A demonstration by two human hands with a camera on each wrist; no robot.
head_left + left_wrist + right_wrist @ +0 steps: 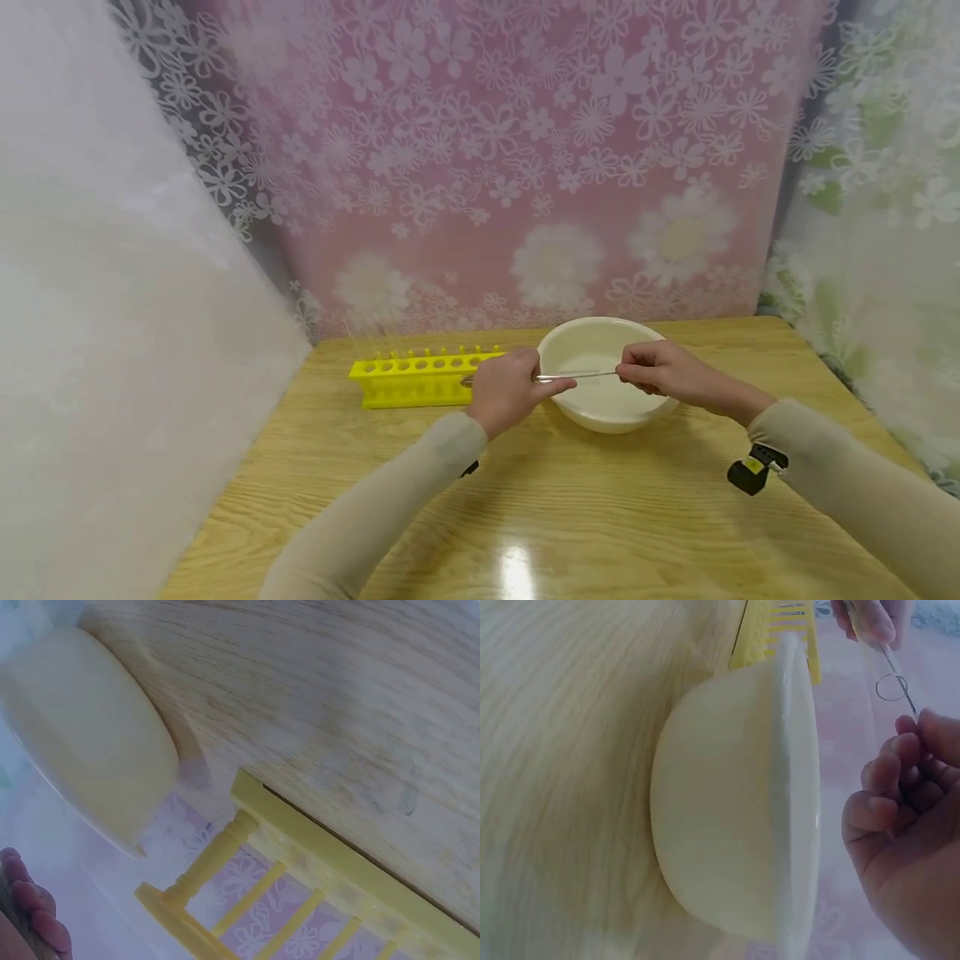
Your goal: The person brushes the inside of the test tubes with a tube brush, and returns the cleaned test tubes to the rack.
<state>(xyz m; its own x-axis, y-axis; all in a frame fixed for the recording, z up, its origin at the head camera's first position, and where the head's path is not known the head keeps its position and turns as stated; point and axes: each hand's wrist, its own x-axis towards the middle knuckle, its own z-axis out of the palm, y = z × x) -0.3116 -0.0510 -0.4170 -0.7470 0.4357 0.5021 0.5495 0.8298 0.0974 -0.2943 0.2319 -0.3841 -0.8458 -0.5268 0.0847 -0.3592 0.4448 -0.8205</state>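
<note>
My left hand grips a clear glass test tube, its thumb stretched along the tube toward the mouth. The tube lies nearly level over the basin's left rim. Between thumb and fingertips my right hand pinches the thin wire handle of a test tube brush. That twisted wire runs through the tube's round mouth in the right wrist view. Under both hands is a cream-white basin. In the left wrist view only the left hand's fingertips show, at the lower left edge; the tube is out of sight there.
A yellow test tube rack stands left of the basin, partly behind the left hand. Several faint clear tubes stand upright at its left end. Floral curtains enclose the wooden table at the back and sides.
</note>
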